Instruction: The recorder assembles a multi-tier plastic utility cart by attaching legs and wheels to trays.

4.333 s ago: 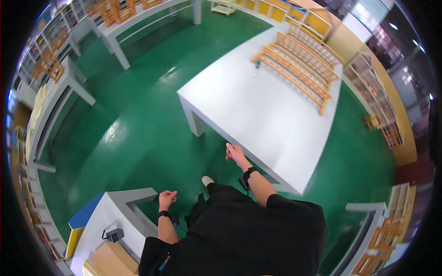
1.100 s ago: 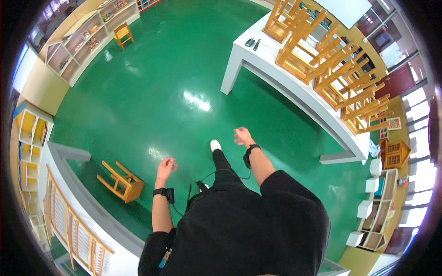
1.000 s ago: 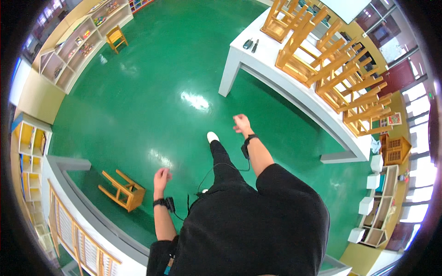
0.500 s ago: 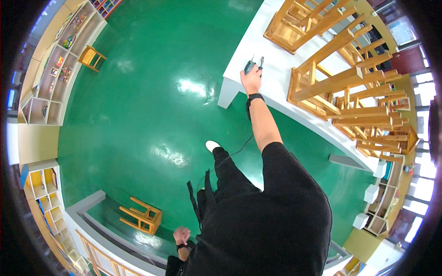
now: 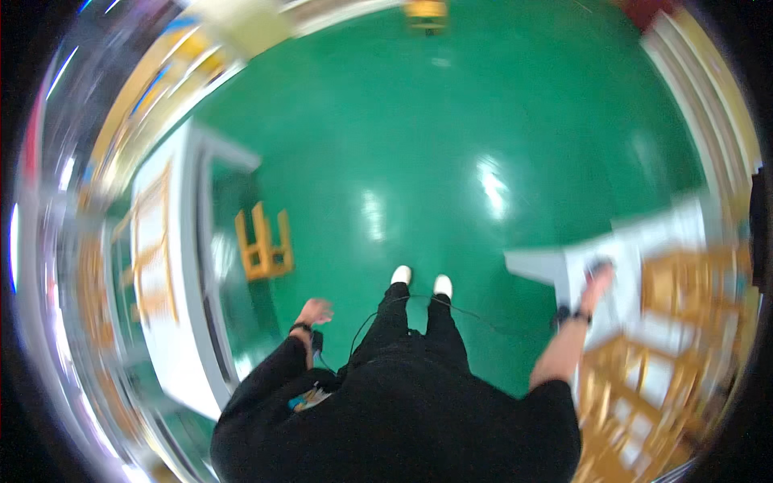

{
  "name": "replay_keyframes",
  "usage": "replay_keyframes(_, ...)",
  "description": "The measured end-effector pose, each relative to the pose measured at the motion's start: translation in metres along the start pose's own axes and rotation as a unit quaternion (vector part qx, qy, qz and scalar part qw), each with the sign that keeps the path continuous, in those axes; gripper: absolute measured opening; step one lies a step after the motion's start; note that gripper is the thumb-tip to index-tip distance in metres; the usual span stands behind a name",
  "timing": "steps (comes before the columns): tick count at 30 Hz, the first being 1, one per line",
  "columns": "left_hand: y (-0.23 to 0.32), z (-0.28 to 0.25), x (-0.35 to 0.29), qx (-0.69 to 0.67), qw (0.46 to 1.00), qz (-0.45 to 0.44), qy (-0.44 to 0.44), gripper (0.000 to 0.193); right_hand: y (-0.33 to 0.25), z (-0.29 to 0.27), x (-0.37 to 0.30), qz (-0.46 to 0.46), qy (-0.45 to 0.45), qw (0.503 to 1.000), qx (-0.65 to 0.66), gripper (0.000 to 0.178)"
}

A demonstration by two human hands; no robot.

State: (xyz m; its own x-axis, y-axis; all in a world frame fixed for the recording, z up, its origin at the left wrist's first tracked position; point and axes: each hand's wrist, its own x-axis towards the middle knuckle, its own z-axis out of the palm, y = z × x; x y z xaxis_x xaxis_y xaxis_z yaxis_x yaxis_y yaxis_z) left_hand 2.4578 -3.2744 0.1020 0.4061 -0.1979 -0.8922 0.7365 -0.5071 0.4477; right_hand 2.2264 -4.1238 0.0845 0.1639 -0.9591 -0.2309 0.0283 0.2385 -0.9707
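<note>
My right hand (image 5: 597, 285) is over the white table (image 5: 672, 221) on the right, smeared by motion. A small dark-handled tool (image 5: 598, 264) shows at its fingers, which look closed on it; its kind is too blurred to tell. My left hand (image 5: 317, 311) hangs free on the left, fingers loosely bent and apart, with nothing in it. Each wrist wears a black band. A thin dark cable (image 5: 366, 322) runs across in front of my legs.
Upturned wooden stools (image 5: 636, 386) crowd the right table. A wooden stool (image 5: 262, 249) lies tipped on the green floor (image 5: 403, 137) beside another white table (image 5: 165, 338) at left. Shelves (image 5: 692, 105) line the far right, and a small chair (image 5: 425, 12) stands far ahead.
My view has swung left, so the right table now appears lower and farther right. My left hand has come up into fuller view. My right hand stays near the same table corner.
</note>
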Motion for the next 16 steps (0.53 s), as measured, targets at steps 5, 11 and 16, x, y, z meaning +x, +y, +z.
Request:
replay_keyframes(5, 0.006, 0.049, -0.056, -0.024, 0.988, -0.094, 0.117, 0.033, -0.081, 0.135, -0.09, 0.18, -0.165, 0.959, 0.143, 0.043)
replay_keyframes(11, -0.052, 0.056, -0.052, -0.146, 0.967, -0.052, 0.201, 0.027, -0.008, 0.295, -0.177, 0.224, -0.412, 0.849, -0.243, 0.036)
replay_keyframes(16, -0.031, 0.018, -0.045, -0.194, 0.929, 0.13, 0.286, 0.031, 0.065, 0.432, -0.354, 0.244, -0.64, 0.589, -0.429, 0.054)
